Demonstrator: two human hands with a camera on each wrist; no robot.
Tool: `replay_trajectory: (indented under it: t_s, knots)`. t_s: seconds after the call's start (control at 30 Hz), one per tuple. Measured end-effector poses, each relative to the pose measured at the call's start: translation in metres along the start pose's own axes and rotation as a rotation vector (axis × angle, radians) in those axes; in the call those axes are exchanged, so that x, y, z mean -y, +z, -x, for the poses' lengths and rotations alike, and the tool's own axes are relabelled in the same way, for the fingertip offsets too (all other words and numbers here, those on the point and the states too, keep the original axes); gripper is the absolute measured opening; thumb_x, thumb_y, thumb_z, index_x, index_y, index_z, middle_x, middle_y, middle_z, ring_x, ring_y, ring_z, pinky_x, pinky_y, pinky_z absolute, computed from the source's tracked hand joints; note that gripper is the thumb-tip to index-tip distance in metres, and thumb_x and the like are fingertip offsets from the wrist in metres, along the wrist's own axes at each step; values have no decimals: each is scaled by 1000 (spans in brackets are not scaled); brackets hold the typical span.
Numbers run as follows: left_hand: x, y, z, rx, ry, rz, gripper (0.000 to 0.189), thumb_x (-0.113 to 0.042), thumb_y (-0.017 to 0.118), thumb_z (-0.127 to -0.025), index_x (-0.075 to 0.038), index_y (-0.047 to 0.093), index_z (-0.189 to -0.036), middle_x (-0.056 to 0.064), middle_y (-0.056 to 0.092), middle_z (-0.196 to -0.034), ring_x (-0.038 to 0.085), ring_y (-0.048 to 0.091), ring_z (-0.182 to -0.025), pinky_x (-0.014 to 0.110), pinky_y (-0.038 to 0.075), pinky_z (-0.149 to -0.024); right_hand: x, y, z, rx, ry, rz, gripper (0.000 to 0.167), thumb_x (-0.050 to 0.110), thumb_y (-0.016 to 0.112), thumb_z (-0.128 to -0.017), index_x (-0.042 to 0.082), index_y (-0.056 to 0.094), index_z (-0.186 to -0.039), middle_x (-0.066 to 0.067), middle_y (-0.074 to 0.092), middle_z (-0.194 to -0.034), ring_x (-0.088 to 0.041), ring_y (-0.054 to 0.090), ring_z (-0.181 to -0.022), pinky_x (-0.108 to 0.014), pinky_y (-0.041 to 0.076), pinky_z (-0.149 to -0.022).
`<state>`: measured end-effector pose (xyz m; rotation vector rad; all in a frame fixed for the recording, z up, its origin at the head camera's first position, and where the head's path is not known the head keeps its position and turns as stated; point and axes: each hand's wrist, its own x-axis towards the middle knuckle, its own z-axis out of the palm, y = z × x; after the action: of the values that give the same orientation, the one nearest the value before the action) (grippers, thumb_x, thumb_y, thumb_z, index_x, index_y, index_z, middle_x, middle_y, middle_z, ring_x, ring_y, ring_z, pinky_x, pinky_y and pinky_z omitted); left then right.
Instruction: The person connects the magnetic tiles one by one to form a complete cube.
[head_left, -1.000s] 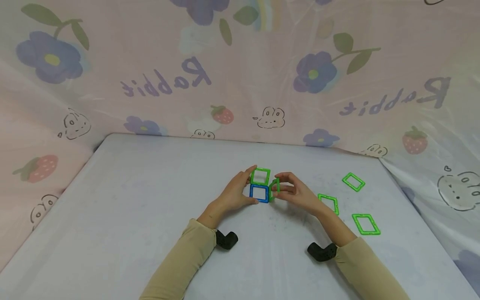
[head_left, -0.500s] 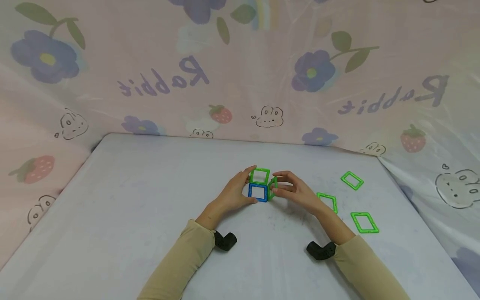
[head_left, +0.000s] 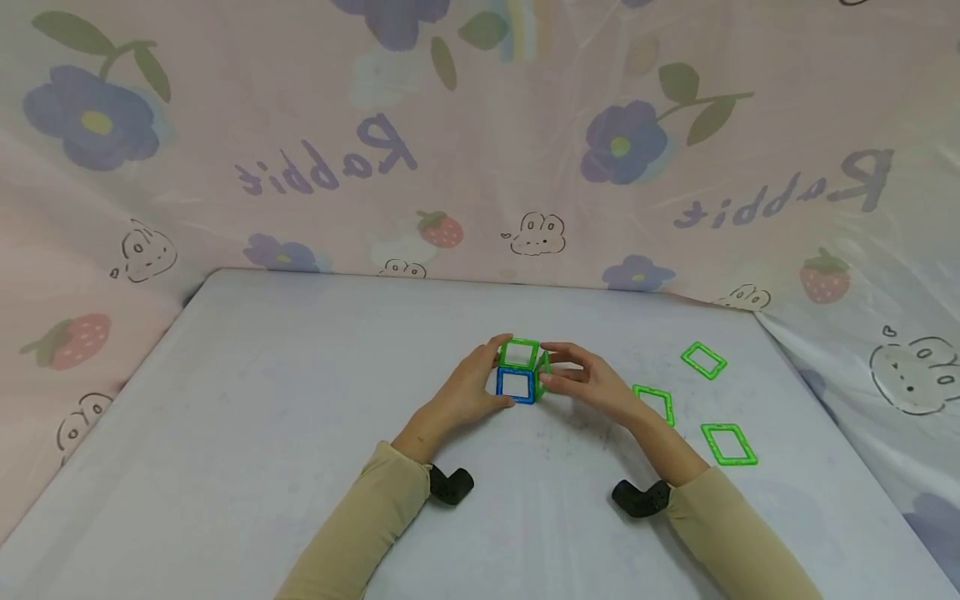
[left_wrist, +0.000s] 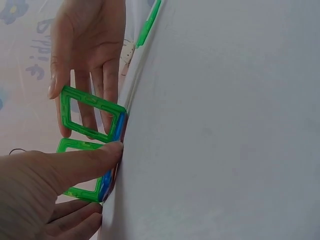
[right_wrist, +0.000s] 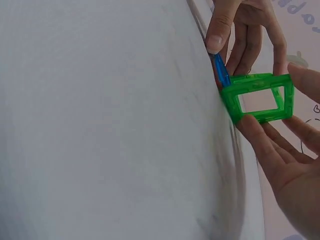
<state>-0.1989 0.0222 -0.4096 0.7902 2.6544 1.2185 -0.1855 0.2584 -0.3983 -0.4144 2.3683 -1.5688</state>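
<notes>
A blue square magnetic tile (head_left: 516, 372) lies on the table between my hands, with a green magnetic tile (head_left: 520, 341) joined along its far edge. My left hand (head_left: 467, 385) holds this pair from the left, thumb at the near blue edge and index finger at the far green one. From the right, my right hand (head_left: 591, 382) pinches a second green magnetic tile (right_wrist: 231, 102) by its edges. This tile stands up against the blue tile's right side. In the left wrist view, the left thumb (left_wrist: 92, 162) partly covers the far green tile.
Three loose green tiles lie on the right: a square (head_left: 722, 363) at the back, one (head_left: 670, 408) partly behind my right forearm, and a diamond-shaped one (head_left: 748, 458) nearer. A printed cloth (head_left: 480, 167) hangs behind the white table (head_left: 300, 417). Both wrists carry black mounts (head_left: 452, 485).
My right hand has moved slightly left, bringing its green tile closer to the blue tile's right side and more edge-on in the head view. The left hand stays in place.
</notes>
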Motion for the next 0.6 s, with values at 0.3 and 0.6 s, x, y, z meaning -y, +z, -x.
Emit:
replay_trajectory:
  t_s: [0.3,0.6]
  knots:
    - [-4,1,2,-10,-13,-52,89,-16,81,-78,-16,27,-149,13,54,-130,27,52,-120,45,42,-101,0,2,-1,-14,11,-12,56,24,64,-93,15,42,-144,-20,44,-141,-37,51,-126,-41,50,-93]
    - [-9,2,5,-19,-13,-63,84,-13,79,-79,-13,29,-147,15,55,-127,28,55,-115,46,45,-98,1,4,0,-24,10,-1,56,25,64,-93,14,43,-143,-19,45,-141,-37,51,-125,-43,50,-94]
